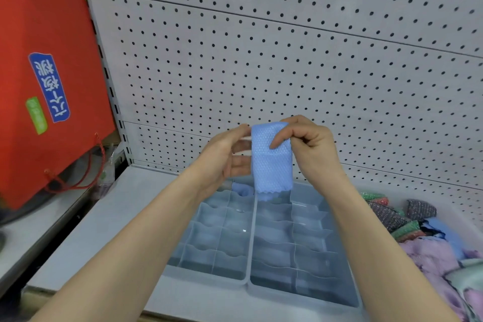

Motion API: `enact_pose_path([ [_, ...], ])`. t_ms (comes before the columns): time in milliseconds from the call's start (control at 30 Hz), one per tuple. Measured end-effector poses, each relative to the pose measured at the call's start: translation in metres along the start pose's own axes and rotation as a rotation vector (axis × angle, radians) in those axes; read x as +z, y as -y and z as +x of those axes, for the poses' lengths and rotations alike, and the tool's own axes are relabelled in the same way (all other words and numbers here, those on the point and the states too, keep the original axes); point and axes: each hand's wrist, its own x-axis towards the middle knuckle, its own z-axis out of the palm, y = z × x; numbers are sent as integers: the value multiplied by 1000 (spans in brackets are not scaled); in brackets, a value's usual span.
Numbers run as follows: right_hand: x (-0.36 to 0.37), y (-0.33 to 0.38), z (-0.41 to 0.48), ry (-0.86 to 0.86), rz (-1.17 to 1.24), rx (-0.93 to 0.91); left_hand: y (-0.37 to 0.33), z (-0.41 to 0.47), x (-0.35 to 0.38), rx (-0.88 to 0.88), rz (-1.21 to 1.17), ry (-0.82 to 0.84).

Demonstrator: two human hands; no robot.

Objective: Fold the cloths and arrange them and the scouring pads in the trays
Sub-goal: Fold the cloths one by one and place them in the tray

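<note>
Folded blue cloth (271,157) held upright in the air above the far end of two divided trays, the left tray (230,266) and the right tray (313,264), its scalloped lower edge hanging free. The left hand (224,157) grips the cloth's left side, fingers curled behind it; the right hand (311,146) pinches the top fold, thumb in front. The cloth looks light, soft and limp, with a dimpled weave that should resist slipping. It would likely unfold if released, so it is best held across the folded layers. Another blue cloth (241,189) sits in a far compartment of the left tray. Scouring pads (392,214) and loose cloths (433,259) lie at right.
</note>
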Motion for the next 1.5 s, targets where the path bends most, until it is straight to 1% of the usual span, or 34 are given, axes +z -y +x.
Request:
enact_pose_path([
  [67, 0, -2, 1, -46, -6, 9, 9, -3, 1, -40, 106, 44],
  [100, 0, -1, 1, -51, -6, 10, 13, -4, 1, -35, 119, 35],
  [200, 1, 0, -3, 2, 9, -9, 17, -5, -1, -20, 46, -7],
  [300, 1, 1, -6, 72, 18, -5, 12, -5, -4, -47, -9, -11],
  [400, 0, 0, -6, 123, -76, 2, 10, -6, -1, -68, -7, 2],
  [467, 2, -1, -8, 144, -103, -2, 12, -4, -2, -49, -8, -34],
  [500, 3, -2, -8, 137, -42, 14, 13, -2, -3, -31, -11, -66],
  [567, 6, 1, -11, 116, 176, 127, 13, 1, -5, 6, -26, -124],
  [600, 6, 2, -12, 117, 240, 176, 13, 3, -6, 25, -37, -146],
  [633, 7, 3, -12, 125, 246, 199, 12, 4, -7, 42, -47, -163],
  [700, 7, 1, -14, 126, 172, 200, 9, 4, -8, 51, -48, -171],
  [833, 9, -1, -11, 24, 120, 171, 11, -4, -8, -41, 85, -74],
  [900, 7, 0, -12, 45, 65, 135, 14, -4, -9, -48, 84, -96],
  [1000, 2, -3, -16, 216, -23, 37, 12, 0, -14, -53, -4, -140],
  [1067, 2, -2, -19, 316, -70, 9, 10, 1, -17, -62, -56, -149],
  [1100, 3, -3, -19, 327, -80, 3, 10, 2, -18, -67, -68, -150],
  [1233, 8, -3, -17, 230, -54, 20, 7, 2, -19, -88, -149, -117],
  [1333, 9, -4, -15, 199, -26, 49, 7, 2, -21, -129, -227, -98],
  [1400, 10, -4, -14, 216, -43, 22, 8, 2, -23, -154, -272, -85],
  [1500, 10, -7, -12, 326, -145, -35, 8, 1, -25, -194, -343, -56],
])
